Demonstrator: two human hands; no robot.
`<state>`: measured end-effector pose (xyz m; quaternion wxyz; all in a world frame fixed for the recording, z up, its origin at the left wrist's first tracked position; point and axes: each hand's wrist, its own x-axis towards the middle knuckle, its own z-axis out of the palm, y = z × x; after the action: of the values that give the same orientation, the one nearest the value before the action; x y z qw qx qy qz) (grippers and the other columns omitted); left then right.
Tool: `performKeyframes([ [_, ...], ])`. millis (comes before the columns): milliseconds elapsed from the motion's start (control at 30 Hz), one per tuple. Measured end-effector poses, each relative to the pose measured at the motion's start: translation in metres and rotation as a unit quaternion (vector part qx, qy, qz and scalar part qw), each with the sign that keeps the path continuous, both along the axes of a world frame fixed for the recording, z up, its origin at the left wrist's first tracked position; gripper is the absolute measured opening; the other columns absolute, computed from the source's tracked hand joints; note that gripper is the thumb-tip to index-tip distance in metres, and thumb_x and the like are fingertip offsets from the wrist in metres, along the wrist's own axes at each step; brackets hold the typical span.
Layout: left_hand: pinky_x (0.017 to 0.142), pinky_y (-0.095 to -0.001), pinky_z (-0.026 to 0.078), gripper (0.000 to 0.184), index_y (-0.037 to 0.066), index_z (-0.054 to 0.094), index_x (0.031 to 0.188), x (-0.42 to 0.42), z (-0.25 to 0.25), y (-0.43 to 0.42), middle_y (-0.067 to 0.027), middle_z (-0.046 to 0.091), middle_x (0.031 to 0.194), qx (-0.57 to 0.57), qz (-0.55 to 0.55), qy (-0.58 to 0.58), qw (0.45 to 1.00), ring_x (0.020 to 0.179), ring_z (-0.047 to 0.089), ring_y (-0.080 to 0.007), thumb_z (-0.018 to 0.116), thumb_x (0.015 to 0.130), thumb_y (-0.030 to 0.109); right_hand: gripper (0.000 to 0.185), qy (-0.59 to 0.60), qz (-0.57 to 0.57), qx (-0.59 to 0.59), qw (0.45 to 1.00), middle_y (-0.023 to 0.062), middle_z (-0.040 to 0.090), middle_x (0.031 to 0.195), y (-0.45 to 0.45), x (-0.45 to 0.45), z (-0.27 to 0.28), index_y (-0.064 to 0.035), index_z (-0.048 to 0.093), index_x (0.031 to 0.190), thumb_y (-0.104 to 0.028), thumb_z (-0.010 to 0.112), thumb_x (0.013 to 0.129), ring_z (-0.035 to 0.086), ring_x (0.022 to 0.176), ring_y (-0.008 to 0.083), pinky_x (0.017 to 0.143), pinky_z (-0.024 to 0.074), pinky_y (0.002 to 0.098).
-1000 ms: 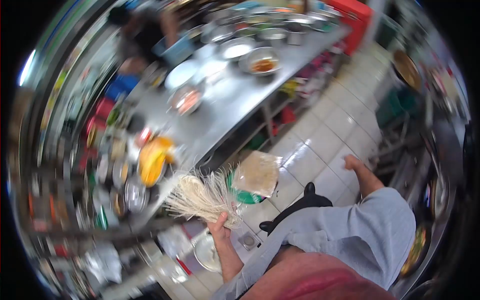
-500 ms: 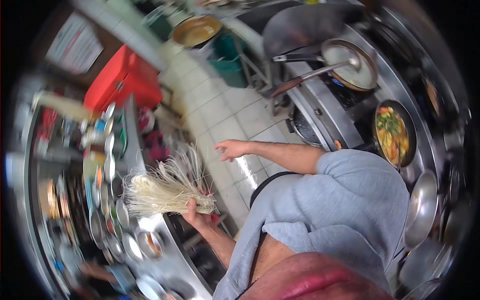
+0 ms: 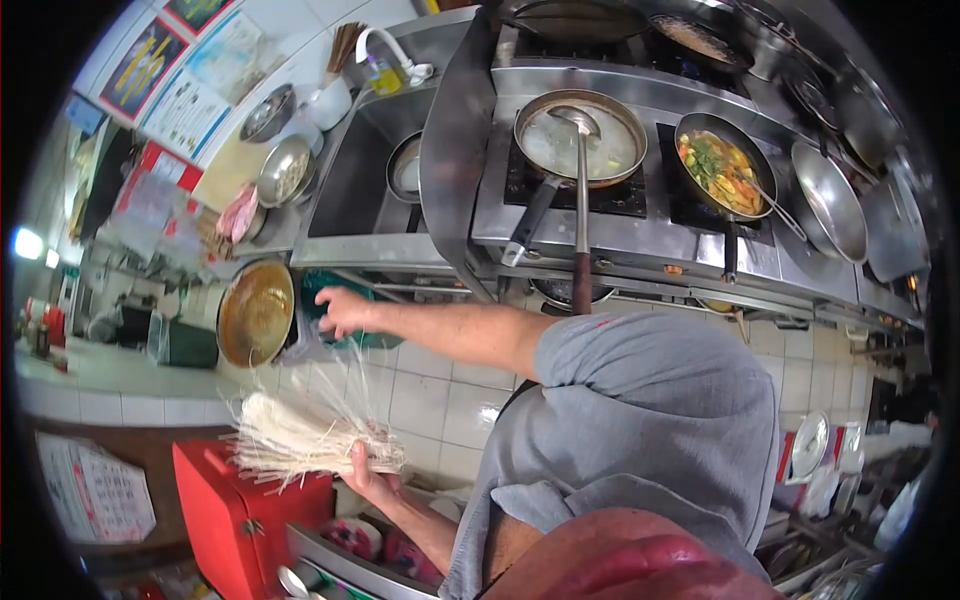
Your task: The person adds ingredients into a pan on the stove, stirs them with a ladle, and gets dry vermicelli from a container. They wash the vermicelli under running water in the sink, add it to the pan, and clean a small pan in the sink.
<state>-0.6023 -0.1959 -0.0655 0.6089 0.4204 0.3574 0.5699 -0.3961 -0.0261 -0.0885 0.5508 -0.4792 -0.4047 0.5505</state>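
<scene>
1. Left hand (image 3: 372, 478): I see its fingers closed around one end of a bundle of pale, thin strands (image 3: 295, 430), the rest fanning out beyond the thumb.
2. Right hand (image 3: 345, 311): arm outstretched, fingers apart and slightly bent; in my view, near a brown-stained pan (image 3: 256, 318).

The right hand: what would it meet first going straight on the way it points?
Probably the brown pan, next in line beyond the right hand, though the depth between them is unclear.
</scene>
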Motion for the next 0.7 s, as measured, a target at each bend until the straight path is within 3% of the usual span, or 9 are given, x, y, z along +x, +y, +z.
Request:
performKeyframes([
  [167,0.066,-0.0370,0.052,0.060,-0.006,0.035,0.125,0.047,0.011,0.118,-0.0188,0.052,0.107,-0.024,-0.140,-0.008,0.990,0.084,0.058,-0.0272,0.062,0.073,0.006,0.042,0.023,-0.267,-0.022,0.963,0.0146,0.061,0.089,0.095,0.131,0.023,-0.0036,0.056,0.101,0.006,0.066,0.061,0.062,0.058,0.0263,0.054,0.0523,0.0387],
  [200,0.066,-0.0373,0.052,0.061,-0.005,0.035,0.125,0.066,0.014,0.134,-0.0187,0.052,0.107,-0.023,-0.148,-0.018,0.989,0.084,0.058,-0.0274,0.063,0.072,0.005,0.045,-0.189,-0.377,0.025,0.906,0.0140,0.061,0.095,0.114,0.156,0.014,-0.0052,0.056,0.101,0.002,0.070,0.059,0.063,0.076,0.0262,0.066,0.0528,0.0395],
  [267,0.068,-0.0377,0.052,0.062,-0.005,0.034,0.126,0.095,0.009,0.176,-0.0183,0.053,0.107,-0.048,-0.190,-0.028,0.980,0.085,0.058,-0.0279,0.064,0.072,0.003,0.061,-0.241,-0.401,-0.026,0.883,0.0143,0.058,0.107,0.149,0.221,0.008,-0.0053,0.056,0.108,-0.012,0.080,0.052,0.054,0.103,0.0266,0.084,0.0474,0.0387],
  [300,0.070,-0.0370,0.052,0.062,-0.004,0.035,0.126,0.110,0.008,0.195,-0.0174,0.053,0.107,-0.053,-0.219,-0.025,0.974,0.085,0.058,-0.0270,0.064,0.072,0.002,0.061,-0.162,-0.414,-0.005,0.896,0.0151,0.056,0.110,0.192,0.271,-0.028,-0.0036,0.056,0.109,-0.016,0.079,0.053,0.054,0.103,0.0276,0.085,0.0472,0.0366],
  [367,0.074,-0.0356,0.051,0.059,-0.004,0.038,0.124,0.142,-0.001,0.233,-0.0151,0.054,0.106,-0.068,-0.254,-0.021,0.965,0.086,0.058,-0.0251,0.064,0.071,0.001,0.044,-0.358,-0.368,-0.146,0.845,0.0179,0.058,0.109,0.199,0.318,0.002,0.0004,0.059,0.103,-0.020,0.069,0.066,0.054,0.107,0.0287,0.088,0.0450,0.0352],
  [400,0.075,-0.0347,0.051,0.058,-0.004,0.039,0.123,0.158,-0.006,0.254,-0.0136,0.054,0.106,-0.075,-0.261,-0.015,0.962,0.087,0.058,-0.0240,0.064,0.071,0.000,0.037,-0.202,-0.485,-0.124,0.842,0.0202,0.058,0.109,0.221,0.337,-0.007,0.0029,0.059,0.101,-0.015,0.063,0.069,0.053,0.109,0.0293,0.090,0.0438,0.0352],
  [533,0.074,-0.0343,0.051,0.052,-0.003,0.043,0.118,0.213,-0.010,0.320,-0.0120,0.056,0.100,-0.096,-0.328,-0.007,0.940,0.086,0.059,-0.0224,0.064,0.071,0.000,0.034,-0.009,-0.575,-0.089,0.814,0.0218,0.057,0.109,0.282,0.402,-0.041,0.0024,0.059,0.102,-0.012,0.058,0.071,0.052,0.108,0.0324,0.091,0.0433,0.0363],
  [633,0.063,-0.0347,0.053,0.046,-0.004,0.044,0.116,0.253,-0.007,0.352,-0.0152,0.057,0.096,-0.131,-0.367,0.001,0.921,0.077,0.060,-0.0242,0.061,0.074,0.000,0.046,-0.119,-0.584,-0.169,0.785,0.0128,0.056,0.111,0.297,0.451,-0.056,-0.0044,0.054,0.110,-0.025,0.067,0.071,0.057,0.096,0.0245,0.073,0.0505,0.0381],
  [700,0.062,-0.0351,0.053,0.043,-0.004,0.045,0.115,0.271,-0.018,0.372,-0.0148,0.057,0.094,-0.143,-0.382,0.009,0.913,0.076,0.061,-0.0238,0.061,0.074,0.000,0.050,-0.087,-0.616,-0.149,0.769,0.0161,0.057,0.109,0.297,0.474,-0.061,-0.0031,0.054,0.109,-0.028,0.068,0.068,0.056,0.100,0.0279,0.080,0.0479,0.0382],
])
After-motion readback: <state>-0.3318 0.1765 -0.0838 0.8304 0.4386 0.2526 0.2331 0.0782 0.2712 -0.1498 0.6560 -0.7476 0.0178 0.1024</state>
